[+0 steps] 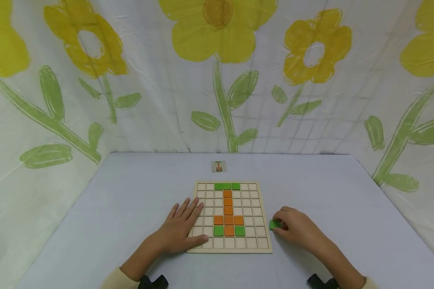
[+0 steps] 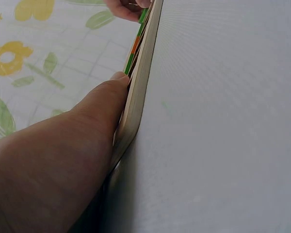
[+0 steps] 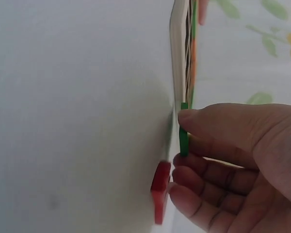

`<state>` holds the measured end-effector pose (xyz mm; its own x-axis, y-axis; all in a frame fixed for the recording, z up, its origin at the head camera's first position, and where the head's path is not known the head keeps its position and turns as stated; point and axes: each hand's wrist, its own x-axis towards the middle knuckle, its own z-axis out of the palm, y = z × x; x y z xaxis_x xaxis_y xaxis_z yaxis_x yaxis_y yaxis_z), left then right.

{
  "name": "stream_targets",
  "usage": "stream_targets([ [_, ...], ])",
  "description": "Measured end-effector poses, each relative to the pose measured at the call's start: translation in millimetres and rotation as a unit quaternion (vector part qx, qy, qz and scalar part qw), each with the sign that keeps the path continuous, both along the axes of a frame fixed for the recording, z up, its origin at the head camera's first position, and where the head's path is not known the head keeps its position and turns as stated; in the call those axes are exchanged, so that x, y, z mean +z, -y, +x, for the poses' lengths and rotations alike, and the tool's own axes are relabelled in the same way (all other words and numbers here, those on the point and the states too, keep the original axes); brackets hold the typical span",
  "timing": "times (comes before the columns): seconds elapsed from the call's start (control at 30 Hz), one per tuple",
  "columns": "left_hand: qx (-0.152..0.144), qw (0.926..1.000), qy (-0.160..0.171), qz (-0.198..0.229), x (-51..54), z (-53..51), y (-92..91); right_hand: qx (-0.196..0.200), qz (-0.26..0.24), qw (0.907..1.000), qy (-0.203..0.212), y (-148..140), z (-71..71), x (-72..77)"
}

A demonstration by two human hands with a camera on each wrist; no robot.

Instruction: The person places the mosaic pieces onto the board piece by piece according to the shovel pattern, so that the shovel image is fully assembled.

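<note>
My right hand [image 1: 297,225] is just off the right edge of the wooden grid board [image 1: 253,243]. Thumb and fingertips pinch a green square tile [image 1: 273,224], seen nearly edge-on as a thin green tile [image 3: 184,138] in the right wrist view. Flat on the board's left side, my left hand [image 1: 179,230] rests with fingers spread and thumb along the near rows. Green tiles [image 1: 227,186] line the middle of the far row. From them an orange column [image 1: 228,202] runs nearer, crossed by an orange row; green tiles [image 1: 218,230] flank its near end.
Beyond the board lies a small picture card [image 1: 218,166] with a grid pattern. Something red, tile-like [image 3: 160,182], sits under my right fingers in the right wrist view; the hand hides it from the head view. A flowered curtain [image 1: 148,100] hangs behind the white table [image 1: 137,180].
</note>
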<state>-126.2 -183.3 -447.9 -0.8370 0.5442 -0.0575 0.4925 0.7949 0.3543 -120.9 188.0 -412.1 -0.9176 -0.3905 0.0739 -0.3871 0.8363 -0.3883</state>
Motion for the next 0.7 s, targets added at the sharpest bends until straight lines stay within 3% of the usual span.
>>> stream_targets([
  [0.27,-0.002,1.0000,-0.005,0.001,-1.2,-0.1,0.5,0.061,0.005,0.9977,-0.027,17.1,0.8,4.4],
  [0.7,0.001,1.0000,-0.008,0.003,0.5,0.6,-0.7,0.116,0.000,0.9930,-0.026,58.3,1.8,5.4],
])
